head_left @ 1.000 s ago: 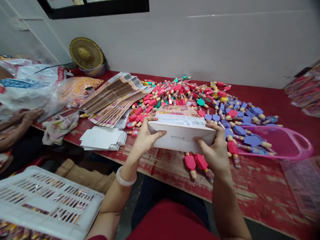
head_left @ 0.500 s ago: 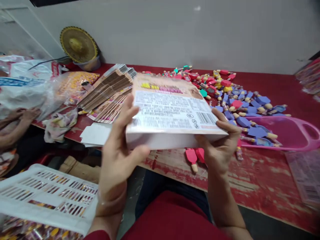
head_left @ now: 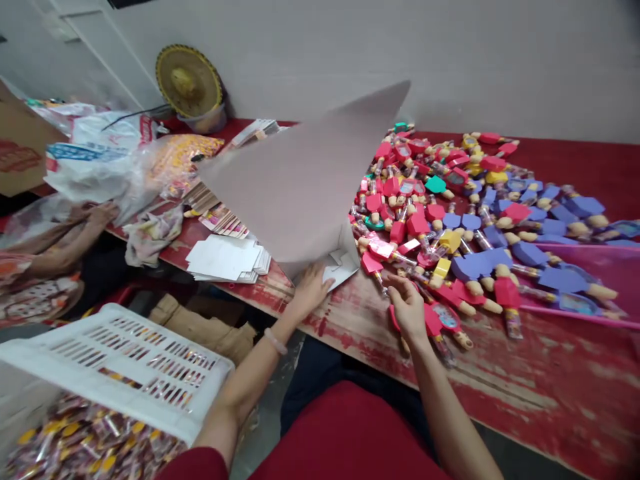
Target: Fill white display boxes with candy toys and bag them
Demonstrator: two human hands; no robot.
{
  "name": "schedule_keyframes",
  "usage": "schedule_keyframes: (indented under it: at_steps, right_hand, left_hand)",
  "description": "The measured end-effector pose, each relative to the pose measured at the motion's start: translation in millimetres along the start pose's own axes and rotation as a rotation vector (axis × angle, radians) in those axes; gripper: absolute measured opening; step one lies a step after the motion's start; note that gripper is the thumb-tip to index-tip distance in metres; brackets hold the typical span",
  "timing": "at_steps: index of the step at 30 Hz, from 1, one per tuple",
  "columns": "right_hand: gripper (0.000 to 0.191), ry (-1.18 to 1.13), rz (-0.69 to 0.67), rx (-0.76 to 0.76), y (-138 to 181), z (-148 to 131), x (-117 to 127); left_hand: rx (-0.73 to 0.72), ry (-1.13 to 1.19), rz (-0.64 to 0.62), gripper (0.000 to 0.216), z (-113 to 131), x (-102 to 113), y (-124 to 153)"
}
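Observation:
A large flat cardboard box (head_left: 305, 187) stands tilted on end on the red table (head_left: 525, 380), its plain grey underside facing me. My left hand (head_left: 310, 290) grips its lower end, where the white flaps show. My right hand (head_left: 409, 310) is off the box, at the table's front edge, with its fingers closed over a red toy (head_left: 433, 320). Just beyond lies a wide pile of red, purple, yellow and green toys (head_left: 450, 193).
A stack of white card pieces (head_left: 227, 257) and printed flat cartons (head_left: 220, 220) lie left of the box. A pink basin (head_left: 590, 267) is at right, a white slotted basket (head_left: 125, 360) at lower left. Another person's hand (head_left: 97, 217) rests by plastic bags (head_left: 95, 160).
The box, held flat in both hands before, now stands on end on the table. My right hand has let go of it and dropped to a red toy.

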State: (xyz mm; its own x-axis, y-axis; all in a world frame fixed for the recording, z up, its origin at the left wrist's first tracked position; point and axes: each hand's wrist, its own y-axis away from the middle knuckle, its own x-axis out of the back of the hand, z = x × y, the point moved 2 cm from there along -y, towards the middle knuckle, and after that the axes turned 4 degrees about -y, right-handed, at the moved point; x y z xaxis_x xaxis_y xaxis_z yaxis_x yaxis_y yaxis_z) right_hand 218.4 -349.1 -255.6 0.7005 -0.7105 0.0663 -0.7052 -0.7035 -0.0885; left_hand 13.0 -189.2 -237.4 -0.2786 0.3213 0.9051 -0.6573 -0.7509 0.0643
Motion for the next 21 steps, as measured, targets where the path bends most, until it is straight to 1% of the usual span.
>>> schedule_keyframes:
  at_steps: [1, 2, 3, 5, 7, 9, 11, 13, 14, 15, 17, 18, 19, 20, 21]
  right_hand:
    - [0.035, -0.016, -0.004, -0.013, -1, -6, -4]
    - [0.035, -0.026, -0.014, -0.021, -1, -11, -8]
    - [0.033, -0.024, -0.028, -0.017, -2, -16, -13]
    - [0.032, 0.031, -0.079, 0.016, -3, -21, -25]
    - [0.034, 0.157, -0.175, 0.074, -4, -18, -44]
    - [0.040, 0.387, -0.311, 0.170, -6, -8, -69]
    - [0.050, 0.673, -0.423, 0.263, -7, 11, -94]
    - [0.057, 0.908, -0.466, 0.315, -8, 32, -113]
    - [0.059, 0.982, -0.468, 0.334, -9, 43, -119]
    - [0.059, 1.028, -0.460, 0.357, -10, 52, -122]
    - [0.060, 1.062, -0.429, 0.408, -9, 63, -123]
    - [0.060, 1.065, -0.415, 0.429, -9, 66, -122]
    - [0.060, 1.063, -0.403, 0.440, -8, 67, -121]
    - [0.060, 1.059, -0.395, 0.445, -8, 67, -119]
    - [0.059, 1.052, -0.394, 0.449, -7, 67, -118]
  left_hand:
    - [0.022, -0.084, -0.065, 0.058, -3, -18, -4]
    - [0.027, -0.145, -0.109, 0.065, -6, -31, -6]
    - [0.015, -0.168, -0.137, 0.069, -8, -39, -9]
    - [-0.032, -0.123, -0.152, 0.065, -12, -44, -17]
    - [-0.065, -0.034, -0.142, 0.056, -14, -35, -26]
    - [-0.097, 0.029, -0.108, 0.047, -12, -19, -30]
    - [-0.120, 0.064, -0.038, 0.041, -9, 0, -26]
    - [-0.094, 0.091, 0.065, 0.032, -14, 22, -16]
    - [-0.051, 0.100, 0.131, 0.032, -23, 35, -10]
    - [0.022, 0.102, 0.215, 0.035, -35, 49, -4]
    - [0.239, 0.053, 0.374, 0.043, -70, 78, 6]
    - [0.399, -0.021, 0.426, 0.043, -90, 89, 11]
    - [0.532, -0.117, 0.398, 0.046, -107, 96, 14]
    - [0.607, -0.191, 0.342, 0.047, -121, 100, 16]
    - [0.641, -0.232, 0.293, 0.045, -130, 100, 18]
